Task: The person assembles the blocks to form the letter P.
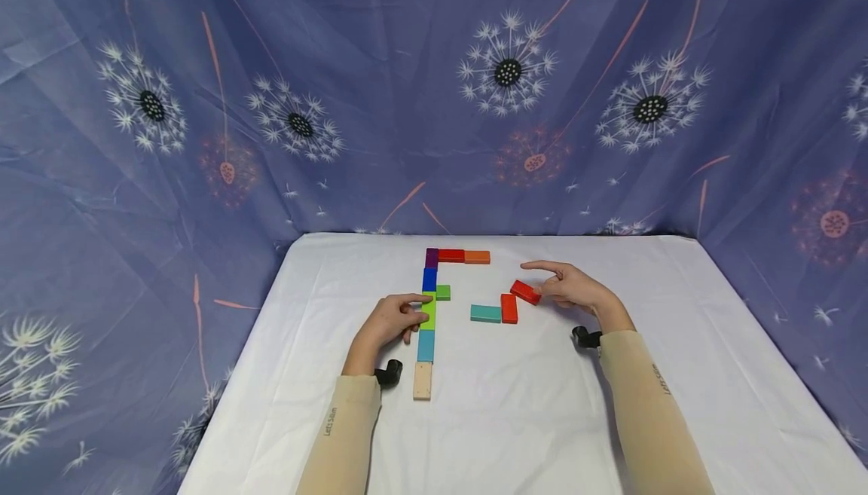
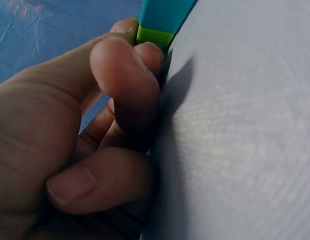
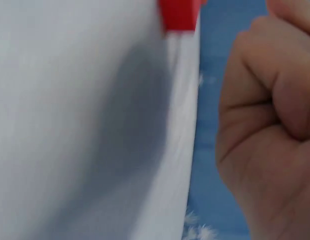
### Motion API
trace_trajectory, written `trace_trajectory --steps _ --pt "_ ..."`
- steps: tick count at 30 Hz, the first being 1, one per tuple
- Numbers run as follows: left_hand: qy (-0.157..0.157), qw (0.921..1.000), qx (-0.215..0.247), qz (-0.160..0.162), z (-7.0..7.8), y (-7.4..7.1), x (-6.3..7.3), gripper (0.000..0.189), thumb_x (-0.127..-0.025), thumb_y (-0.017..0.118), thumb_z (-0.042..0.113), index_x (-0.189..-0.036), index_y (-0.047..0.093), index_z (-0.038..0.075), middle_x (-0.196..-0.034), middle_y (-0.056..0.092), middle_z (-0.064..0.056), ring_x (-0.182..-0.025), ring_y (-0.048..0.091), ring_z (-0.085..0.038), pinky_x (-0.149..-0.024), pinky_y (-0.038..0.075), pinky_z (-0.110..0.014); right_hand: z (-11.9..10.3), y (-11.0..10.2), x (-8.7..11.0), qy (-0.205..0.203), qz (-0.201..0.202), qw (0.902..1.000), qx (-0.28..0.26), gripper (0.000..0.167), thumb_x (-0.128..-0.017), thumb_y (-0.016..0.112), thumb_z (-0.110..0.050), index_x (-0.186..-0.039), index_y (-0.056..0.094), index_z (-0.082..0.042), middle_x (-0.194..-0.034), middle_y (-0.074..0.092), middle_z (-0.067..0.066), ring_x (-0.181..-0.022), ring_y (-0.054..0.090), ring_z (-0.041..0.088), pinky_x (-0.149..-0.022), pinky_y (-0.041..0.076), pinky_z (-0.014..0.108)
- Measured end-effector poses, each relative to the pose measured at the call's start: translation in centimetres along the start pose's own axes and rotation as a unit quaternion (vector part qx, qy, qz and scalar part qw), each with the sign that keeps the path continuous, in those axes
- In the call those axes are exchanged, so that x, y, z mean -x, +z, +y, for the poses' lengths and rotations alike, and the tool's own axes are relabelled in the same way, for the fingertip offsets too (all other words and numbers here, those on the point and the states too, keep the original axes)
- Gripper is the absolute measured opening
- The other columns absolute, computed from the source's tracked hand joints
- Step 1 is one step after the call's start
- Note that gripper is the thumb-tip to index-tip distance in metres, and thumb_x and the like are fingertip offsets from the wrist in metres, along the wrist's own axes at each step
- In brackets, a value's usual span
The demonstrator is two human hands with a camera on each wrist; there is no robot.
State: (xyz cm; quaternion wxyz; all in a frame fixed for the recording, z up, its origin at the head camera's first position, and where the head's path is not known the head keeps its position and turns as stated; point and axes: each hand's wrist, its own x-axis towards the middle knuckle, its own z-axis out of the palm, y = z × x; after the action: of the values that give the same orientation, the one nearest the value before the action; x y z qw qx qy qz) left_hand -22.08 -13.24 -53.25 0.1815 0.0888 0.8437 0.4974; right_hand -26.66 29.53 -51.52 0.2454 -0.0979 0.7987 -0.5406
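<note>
My left hand (image 1: 392, 319) is at a column of blocks, its index finger and thumb on a lime green block (image 1: 429, 314). In the left wrist view the fingers bend toward that block, under a light blue block (image 2: 165, 15). My right hand (image 1: 575, 288) stays above the table at right, index finger stretched out to the left and other fingers bent. Its thumb side overlaps the end of a tilted red block (image 1: 524, 291) in the head view. In the right wrist view a gap shows between the bent fingers and a red block (image 3: 179, 14).
The column also has purple (image 1: 432, 258), dark blue (image 1: 429, 279) and bare wood (image 1: 423, 381) blocks. Red (image 1: 450, 255) and orange (image 1: 478, 257) blocks extend from its top; a small green block (image 1: 444, 293) juts out mid-column. Teal (image 1: 485, 314) and upright red (image 1: 509, 309) blocks lie between the hands.
</note>
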Motion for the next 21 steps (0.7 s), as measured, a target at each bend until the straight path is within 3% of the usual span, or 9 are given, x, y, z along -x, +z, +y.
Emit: trace_trajectory --steps 9,21 --pt "-0.01 0.9999 0.003 0.004 -0.1 -0.1 -0.1 0.041 -0.1 0.076 0.025 -0.14 0.071 0.027 -0.071 0.067 -0.003 -0.047 0.058 -0.014 -0.073 0.054 -0.033 2.0 -2.1 0.0 0.026 -0.065 0.9972 0.024 0.068 -0.103 0.067 -0.01 -0.165 0.042 -0.022 -0.053 0.034 -0.006 -0.044 0.025 0.014 -0.048 0.028 0.028" --pt "-0.015 0.9999 0.007 0.002 -0.2 0.0 -0.2 0.042 -0.1 0.076 0.025 -0.142 0.07 0.025 -0.071 0.067 -0.003 -0.046 0.058 -0.014 -0.07 0.054 -0.032 1.9 -2.6 -1.9 0.058 -0.1 0.9907 0.071 0.07 -0.1 0.066 -0.009 -0.165 0.043 -0.024 -0.055 0.034 -0.007 -0.044 0.025 0.012 -0.047 0.03 0.026"
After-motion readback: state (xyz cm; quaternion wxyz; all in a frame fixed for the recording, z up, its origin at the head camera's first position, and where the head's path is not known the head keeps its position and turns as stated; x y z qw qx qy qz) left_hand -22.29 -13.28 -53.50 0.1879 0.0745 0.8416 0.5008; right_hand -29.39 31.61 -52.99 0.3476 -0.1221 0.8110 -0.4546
